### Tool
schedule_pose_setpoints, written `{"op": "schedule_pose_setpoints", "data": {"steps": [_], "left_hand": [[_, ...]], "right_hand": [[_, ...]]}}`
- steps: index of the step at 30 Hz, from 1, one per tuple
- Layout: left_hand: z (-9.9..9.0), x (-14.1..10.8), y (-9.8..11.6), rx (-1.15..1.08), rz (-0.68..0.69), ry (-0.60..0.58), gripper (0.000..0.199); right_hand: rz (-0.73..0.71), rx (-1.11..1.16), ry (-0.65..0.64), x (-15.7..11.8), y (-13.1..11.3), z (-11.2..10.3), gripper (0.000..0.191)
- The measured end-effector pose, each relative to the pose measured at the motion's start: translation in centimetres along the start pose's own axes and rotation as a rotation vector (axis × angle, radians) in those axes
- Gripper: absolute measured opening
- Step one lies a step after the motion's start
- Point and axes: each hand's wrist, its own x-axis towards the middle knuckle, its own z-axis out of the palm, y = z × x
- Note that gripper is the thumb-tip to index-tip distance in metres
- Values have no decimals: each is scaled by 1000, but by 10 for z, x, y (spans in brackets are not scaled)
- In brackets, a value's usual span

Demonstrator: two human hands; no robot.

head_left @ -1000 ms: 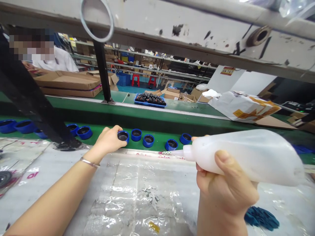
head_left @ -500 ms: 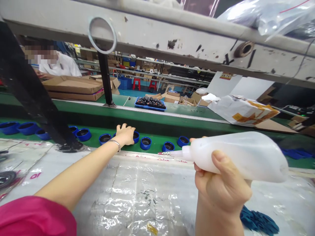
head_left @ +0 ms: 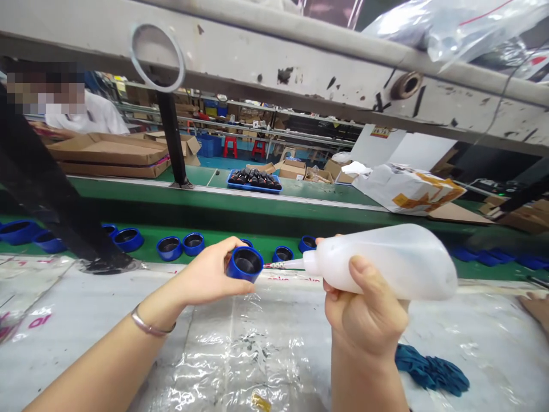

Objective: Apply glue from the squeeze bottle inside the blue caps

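Note:
My left hand (head_left: 214,273) grips a round blue cup-shaped part (head_left: 246,263) with a black inside, its opening tilted towards me. Fingers and thumb wrap its left side, above the near edge of the green belt. In my right hand (head_left: 369,303) lies a translucent white squeeze bottle (head_left: 386,262), held on its side. Its narrow nozzle (head_left: 287,264) points left, and the tip is close to the rim of the blue part; whether they touch I cannot tell. More blue parts stand on the belt behind, such as one (head_left: 169,248) left of my hand.
A plastic-covered table (head_left: 240,355) lies in front of me, with a crumpled teal cloth (head_left: 431,369) at right. Beyond the green belt (head_left: 274,229) stands a blue tray (head_left: 255,186) of black parts. A black post (head_left: 51,194) rises at left. Another person's hand (head_left: 536,306) shows at far right.
My left hand has taken a blue part off the belt and brought it nearer, beside the nozzle tip. The bottle has shifted left in view, as the camera has turned a little.

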Motion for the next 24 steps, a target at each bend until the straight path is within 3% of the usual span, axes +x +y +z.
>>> {"op": "schedule_pose_setpoints", "data": {"steps": [4, 10, 24], "left_hand": [[4, -14, 7, -190, 32, -97, 43], [-1, -16, 6, -160, 56, -165, 43], [-3, -19, 9, -144, 53, -181, 44]], "right_hand": [[1, 26, -22, -5, 5, 2, 21], [-42, -13, -123, -8, 9, 3, 20], [-136, -148, -192, -13, 23, -11, 11]]}}
